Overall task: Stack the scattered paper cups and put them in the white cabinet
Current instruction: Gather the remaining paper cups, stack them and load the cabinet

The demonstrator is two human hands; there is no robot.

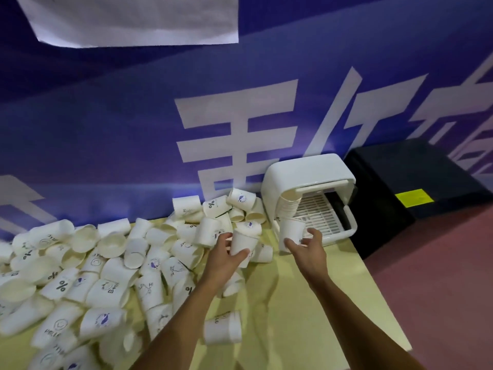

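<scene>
Several white paper cups (106, 273) lie scattered in a heap over the left and middle of the yellow table (306, 303). My left hand (226, 260) grips one upright cup (241, 243) at the heap's right edge. My right hand (306, 249) holds the lower end of a tall stack of cups (289, 222). That stack leans with its top inside the open white cabinet (306, 177), which stands at the table's far right corner with its door lifted and a slatted tray (322, 212) showing.
A purple banner (133, 129) with large white characters runs behind the table. To the right of the cabinet stands a black box (416, 182) with a yellow label. The table's right edge drops to a reddish floor (440, 289). One short cup stack (222, 328) lies apart, near me.
</scene>
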